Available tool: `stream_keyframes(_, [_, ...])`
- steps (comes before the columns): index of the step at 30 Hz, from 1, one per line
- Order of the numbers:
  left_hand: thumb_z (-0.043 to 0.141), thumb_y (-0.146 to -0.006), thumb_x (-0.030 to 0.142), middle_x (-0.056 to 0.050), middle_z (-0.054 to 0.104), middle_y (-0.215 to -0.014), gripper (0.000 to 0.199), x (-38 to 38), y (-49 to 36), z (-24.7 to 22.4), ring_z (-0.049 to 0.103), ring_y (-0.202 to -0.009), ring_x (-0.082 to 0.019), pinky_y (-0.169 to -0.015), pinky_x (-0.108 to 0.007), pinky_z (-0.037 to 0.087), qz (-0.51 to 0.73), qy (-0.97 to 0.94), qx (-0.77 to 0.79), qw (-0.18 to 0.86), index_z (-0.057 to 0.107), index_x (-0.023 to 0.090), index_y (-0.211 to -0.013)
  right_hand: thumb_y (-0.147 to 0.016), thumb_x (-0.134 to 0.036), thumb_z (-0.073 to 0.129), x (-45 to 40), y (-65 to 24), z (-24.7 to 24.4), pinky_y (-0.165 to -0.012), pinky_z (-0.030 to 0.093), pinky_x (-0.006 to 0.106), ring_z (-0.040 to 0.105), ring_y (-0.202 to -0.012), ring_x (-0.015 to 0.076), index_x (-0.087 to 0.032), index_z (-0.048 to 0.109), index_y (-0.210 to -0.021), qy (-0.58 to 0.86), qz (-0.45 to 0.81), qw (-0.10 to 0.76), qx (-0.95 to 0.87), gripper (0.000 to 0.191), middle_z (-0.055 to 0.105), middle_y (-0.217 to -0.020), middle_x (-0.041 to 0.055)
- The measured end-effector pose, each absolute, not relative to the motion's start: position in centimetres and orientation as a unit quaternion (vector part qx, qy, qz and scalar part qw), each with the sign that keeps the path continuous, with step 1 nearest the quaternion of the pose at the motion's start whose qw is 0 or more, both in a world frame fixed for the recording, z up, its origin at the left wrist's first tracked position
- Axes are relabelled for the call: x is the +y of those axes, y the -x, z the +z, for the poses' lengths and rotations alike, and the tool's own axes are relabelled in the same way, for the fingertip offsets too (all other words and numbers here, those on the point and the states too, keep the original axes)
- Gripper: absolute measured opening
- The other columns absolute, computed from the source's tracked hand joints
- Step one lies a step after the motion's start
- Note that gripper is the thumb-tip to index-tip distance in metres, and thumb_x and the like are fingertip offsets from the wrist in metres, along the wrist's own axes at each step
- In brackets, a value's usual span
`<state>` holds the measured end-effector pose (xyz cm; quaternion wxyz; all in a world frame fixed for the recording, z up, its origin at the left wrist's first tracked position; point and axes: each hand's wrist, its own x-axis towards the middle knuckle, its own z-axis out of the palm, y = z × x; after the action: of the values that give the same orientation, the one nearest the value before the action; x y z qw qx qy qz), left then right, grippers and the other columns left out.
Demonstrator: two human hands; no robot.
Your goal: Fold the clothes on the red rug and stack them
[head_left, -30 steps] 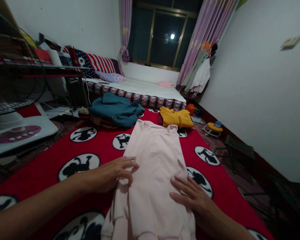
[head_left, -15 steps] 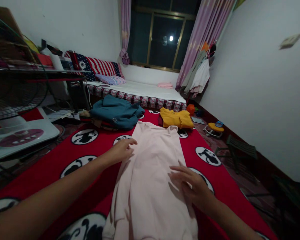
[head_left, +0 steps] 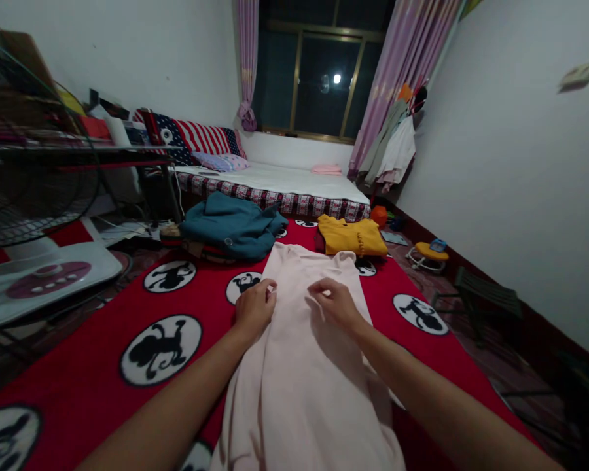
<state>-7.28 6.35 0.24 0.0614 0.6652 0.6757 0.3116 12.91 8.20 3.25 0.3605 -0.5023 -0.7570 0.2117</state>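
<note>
A pale pink garment (head_left: 307,366) lies lengthwise on the red blanket (head_left: 103,340) with black-and-white round prints. At the garment's upper left edge is my left hand (head_left: 256,304), its fingers curled with the tips close together; whether cloth is pinched there is too small to tell. My right hand (head_left: 334,302) hovers over the upper middle of the garment and casts a shadow on it. Its fingers are bent, with a gap between thumb and forefinger, and nothing shows in it.
Beyond the garment lie a teal garment pile (head_left: 233,226) and a folded yellow garment (head_left: 352,235). A fan (head_left: 34,190) and a white tray-like surface (head_left: 98,261) stand left. At right are a yellow stool (head_left: 429,254) and a dark folding stool (head_left: 488,294).
My right hand has moved up and left over the garment. My left hand has turned and its fingers have curled in at the left edge. The view has shifted slightly.
</note>
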Motion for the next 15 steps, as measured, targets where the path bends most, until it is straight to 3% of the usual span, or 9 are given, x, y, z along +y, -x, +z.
stream_keyframes(4, [0.046,-0.090,0.026,-0.003,0.071,-0.092,0.021,6.1,7.4,0.3,0.064,-0.082,-0.020,-0.067,-0.027,0.040,0.327,-0.688,0.645,0.053,0.064,0.026,-0.100,-0.074,-0.005,0.050,15.6,-10.6,3.3,-0.088,0.047,0.027,0.063,-0.096,0.0169,-0.011,0.067,-0.105,0.581,0.168,0.344,-0.718,0.036,0.070,-0.106,0.0090])
stream_keyframes(8, [0.048,-0.088,0.022,-0.003,0.070,-0.097,0.019,6.0,7.5,0.2,0.063,-0.085,-0.020,-0.070,-0.027,0.041,0.345,-0.691,0.632,0.063,0.065,0.025,-0.097,-0.079,-0.013,0.052,19.7,-8.2,2.8,-0.083,0.047,0.029,0.064,-0.095,0.0201,-0.007,0.064,-0.113,0.626,0.153,0.315,-0.697,0.036,0.070,-0.105,0.0134])
stream_keyframes(12, [0.047,-0.086,0.015,-0.003,0.068,-0.092,0.019,6.4,7.5,0.0,0.062,-0.085,-0.019,-0.074,-0.027,0.043,0.426,-0.680,0.593,0.059,0.062,0.022,-0.093,-0.078,-0.025,0.062,21.4,-6.3,2.6,-0.076,0.045,0.026,0.065,-0.092,0.0208,-0.013,0.070,-0.098,0.650,0.137,0.278,-0.694,0.025,0.072,-0.097,0.0102])
stream_keyframes(15, [0.047,-0.084,0.011,-0.003,0.067,-0.088,0.020,7.0,7.5,-0.2,0.062,-0.081,-0.017,-0.074,-0.026,0.044,0.497,-0.648,0.573,0.076,0.062,0.020,-0.093,-0.084,-0.034,0.057,22.0,-5.3,2.4,-0.074,0.043,0.024,0.064,-0.091,0.0190,-0.017,0.071,-0.091,0.659,0.112,0.266,-0.695,0.023,0.072,-0.096,0.0079])
